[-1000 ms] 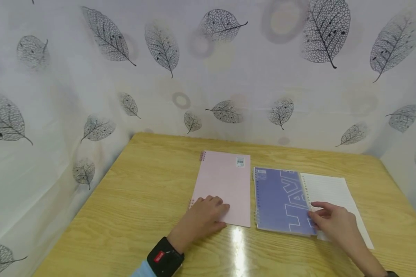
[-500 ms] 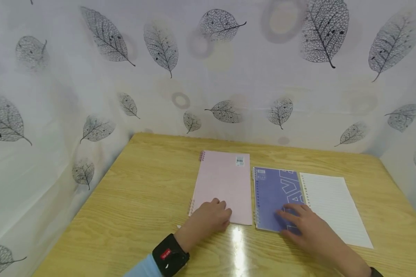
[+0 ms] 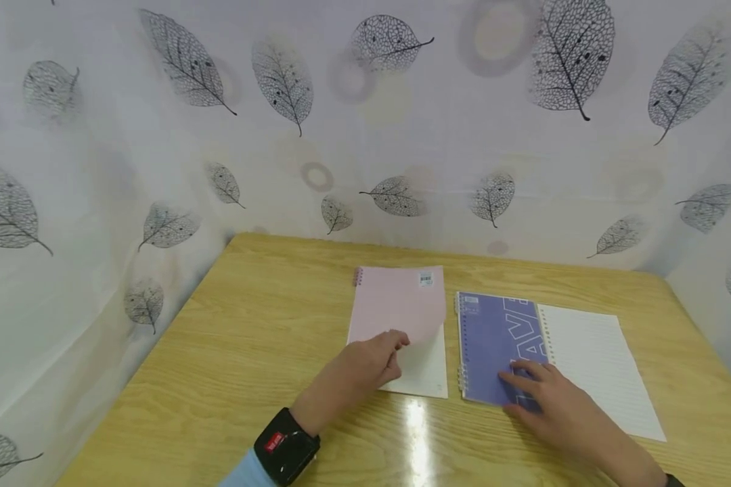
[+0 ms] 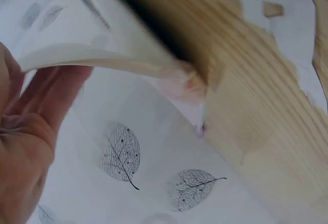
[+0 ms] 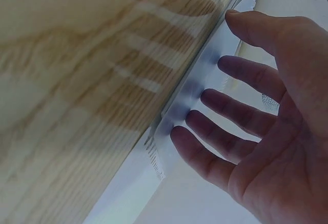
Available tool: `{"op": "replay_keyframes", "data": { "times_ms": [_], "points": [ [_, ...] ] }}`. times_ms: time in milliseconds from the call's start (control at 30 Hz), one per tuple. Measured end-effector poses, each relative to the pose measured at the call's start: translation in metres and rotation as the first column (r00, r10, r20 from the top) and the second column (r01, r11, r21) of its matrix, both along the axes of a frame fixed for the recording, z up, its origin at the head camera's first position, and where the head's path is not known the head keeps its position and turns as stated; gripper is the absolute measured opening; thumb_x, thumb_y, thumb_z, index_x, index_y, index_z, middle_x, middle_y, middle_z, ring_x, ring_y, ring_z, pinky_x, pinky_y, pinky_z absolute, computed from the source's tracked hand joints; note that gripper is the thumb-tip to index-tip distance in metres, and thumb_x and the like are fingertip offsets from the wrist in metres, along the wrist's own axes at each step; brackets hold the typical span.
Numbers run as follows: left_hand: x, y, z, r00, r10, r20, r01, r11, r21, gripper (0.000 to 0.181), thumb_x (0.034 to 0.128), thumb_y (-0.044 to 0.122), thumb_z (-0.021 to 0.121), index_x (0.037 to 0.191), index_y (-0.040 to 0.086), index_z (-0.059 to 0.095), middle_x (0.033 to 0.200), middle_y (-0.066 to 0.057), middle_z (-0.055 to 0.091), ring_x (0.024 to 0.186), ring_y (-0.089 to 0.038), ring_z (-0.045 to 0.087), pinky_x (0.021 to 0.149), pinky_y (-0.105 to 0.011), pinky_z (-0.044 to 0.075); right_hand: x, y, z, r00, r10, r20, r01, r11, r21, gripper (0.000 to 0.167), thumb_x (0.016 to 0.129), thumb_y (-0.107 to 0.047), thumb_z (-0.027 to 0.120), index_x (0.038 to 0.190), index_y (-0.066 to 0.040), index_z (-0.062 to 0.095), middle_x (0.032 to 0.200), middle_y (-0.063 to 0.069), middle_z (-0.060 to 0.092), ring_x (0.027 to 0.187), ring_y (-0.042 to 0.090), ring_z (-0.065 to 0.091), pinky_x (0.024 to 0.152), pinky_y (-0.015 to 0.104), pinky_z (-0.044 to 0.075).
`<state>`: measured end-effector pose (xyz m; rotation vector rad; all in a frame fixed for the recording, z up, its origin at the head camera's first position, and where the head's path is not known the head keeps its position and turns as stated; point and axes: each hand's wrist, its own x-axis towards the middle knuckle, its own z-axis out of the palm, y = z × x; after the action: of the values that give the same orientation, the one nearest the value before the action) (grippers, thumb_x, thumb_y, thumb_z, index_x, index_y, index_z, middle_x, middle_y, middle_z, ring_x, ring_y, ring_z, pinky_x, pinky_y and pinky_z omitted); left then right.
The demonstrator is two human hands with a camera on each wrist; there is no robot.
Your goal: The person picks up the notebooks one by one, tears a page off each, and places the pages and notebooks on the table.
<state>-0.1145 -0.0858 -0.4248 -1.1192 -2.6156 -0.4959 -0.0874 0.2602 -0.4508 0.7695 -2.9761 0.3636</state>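
Observation:
The pink spiral notebook [image 3: 396,297] lies left of centre, its cover lifted at the lower corner over a white page [image 3: 423,368]. My left hand [image 3: 368,362] pinches that cover; in the left wrist view the hand [image 4: 31,126] has its fingers behind the raised sheet. To the right is the purple spiral notebook [image 3: 490,345], with a lined sheet [image 3: 593,358] sticking out from its right side. My right hand [image 3: 548,399] rests on the lower part of the purple cover, and the right wrist view shows this hand's [image 5: 277,111] fingers spread, tips at the cover.
A wooden table [image 3: 231,338] carries both notebooks. Behind it and at its sides hangs a pale curtain [image 3: 426,149] printed with dark leaves. A black band with a red label [image 3: 286,446] circles the left wrist.
The pink cover was flat and is now lifted in my left hand. The purple notebook and lined sheet have shifted slightly right. My right hand moved left from the sheet's edge onto the purple cover.

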Motion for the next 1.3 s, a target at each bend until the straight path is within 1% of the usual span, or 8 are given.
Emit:
{"op": "replay_keyframes", "data": {
  "times_ms": [100, 233, 400, 600, 833, 967, 1100, 1300],
  "points": [
    [0.002, -0.006, 0.007, 0.997, 0.016, 0.078, -0.031, 0.98, 0.195, 0.051, 0.091, -0.006, 0.06, 0.137, 0.006, 0.041, 0.119, -0.011, 0.063, 0.074, -0.006, 0.059, 0.054, -0.007, 0.038, -0.001, 0.002, -0.001, 0.999, 0.021, -0.035, -0.021, 1.0, -0.009, 0.045, 0.082, -0.035, 0.085, 0.121, -0.014, 0.076, 0.124, 0.012, 0.069, 0.111, 0.038, 0.066, 0.087, 0.056, 0.059],
    [0.009, -0.016, 0.012, 0.997, 0.064, 0.047, -0.074, 0.956, 0.284, 0.075, 0.0903, -0.012, 0.059, 0.151, 0.018, 0.027, 0.137, -0.016, 0.046, 0.068, -0.005, 0.053, 0.051, -0.006, 0.036, 0.0, 0.004, -0.003, 0.998, 0.048, -0.042, -0.048, 0.999, -0.018, 0.044, 0.08, -0.032, 0.086, 0.119, -0.014, 0.077, 0.123, 0.012, 0.069, 0.109, 0.04, 0.066, 0.089, 0.059, 0.058],
    [0.02, -0.029, 0.014, 0.973, 0.228, 0.022, -0.224, 0.926, 0.304, 0.067, 0.087, -0.015, 0.063, 0.143, 0.012, 0.038, 0.127, -0.015, 0.049, 0.058, 0.002, 0.034, 0.046, -0.006, 0.035, 0.001, 0.003, -0.004, 0.998, 0.048, -0.032, -0.049, 0.999, -0.014, 0.042, 0.08, -0.031, 0.086, 0.118, -0.017, 0.078, 0.124, 0.012, 0.069, 0.111, 0.041, 0.066, 0.093, 0.063, 0.055],
    [0.025, -0.045, 0.013, 0.914, 0.392, -0.106, -0.344, 0.885, 0.313, 0.066, 0.0795, -0.011, 0.069, 0.138, 0.002, 0.041, 0.106, -0.015, 0.056, 0.057, 0.001, 0.035, 0.043, -0.004, 0.031, -0.001, 0.003, -0.003, 0.998, 0.049, -0.044, -0.049, 0.999, -0.002, 0.041, 0.079, -0.031, 0.086, 0.117, -0.016, 0.078, 0.123, 0.013, 0.069, 0.111, 0.043, 0.066, 0.091, 0.063, 0.056],
    [0.025, -0.077, 0.018, 0.797, 0.559, -0.229, -0.452, 0.803, 0.388, 0.042, 0.0818, 0.006, 0.078, 0.119, -0.002, 0.059, 0.091, -0.015, 0.069, 0.056, -0.013, 0.063, 0.04, -0.015, 0.042, -0.001, 0.002, -0.005, 0.999, 0.043, -0.031, -0.044, 0.999, -0.018, 0.043, 0.079, -0.03, 0.087, 0.118, -0.015, 0.077, 0.125, 0.014, 0.068, 0.111, 0.043, 0.066, 0.091, 0.063, 0.057],
    [0.029, -0.096, 0.021, 0.756, 0.652, -0.051, -0.589, 0.713, 0.38, 0.041, 0.085, 0.007, 0.076, 0.123, 0.006, 0.061, 0.088, -0.01, 0.071, 0.063, -0.015, 0.066, 0.046, -0.021, 0.047, 0.0, 0.0, -0.004, 0.999, 0.037, -0.033, -0.038, 0.999, -0.01, 0.044, 0.078, -0.032, 0.087, 0.118, -0.015, 0.077, 0.124, 0.013, 0.068, 0.111, 0.042, 0.066, 0.089, 0.06, 0.058],
    [0.031, -0.114, 0.026, 0.7, 0.694, 0.17, -0.712, 0.659, 0.244, 0.048, 0.0906, 0.014, 0.069, 0.137, 0.01, 0.055, 0.088, -0.009, 0.07, 0.061, -0.013, 0.058, 0.047, -0.023, 0.043, -0.002, -0.007, 0.003, 0.997, 0.039, -0.069, -0.04, 0.999, -0.022, 0.042, 0.08, -0.033, 0.086, 0.117, -0.017, 0.077, 0.123, 0.011, 0.069, 0.111, 0.037, 0.068, 0.088, 0.056, 0.059],
    [0.028, -0.146, 0.027, 0.53, 0.716, 0.454, -0.767, 0.633, -0.103, 0.064, 0.1, 0.033, 0.06, 0.151, 0.004, 0.033, 0.1, -0.015, 0.074, 0.07, -0.021, 0.065, 0.05, -0.031, 0.043, -0.021, -0.036, 0.019, 0.978, 0.151, -0.142, -0.164, 0.983, -0.083, 0.039, 0.083, -0.028, 0.085, 0.119, -0.016, 0.075, 0.122, 0.012, 0.071, 0.106, 0.032, 0.071, 0.083, 0.049, 0.062]
  ]
}}
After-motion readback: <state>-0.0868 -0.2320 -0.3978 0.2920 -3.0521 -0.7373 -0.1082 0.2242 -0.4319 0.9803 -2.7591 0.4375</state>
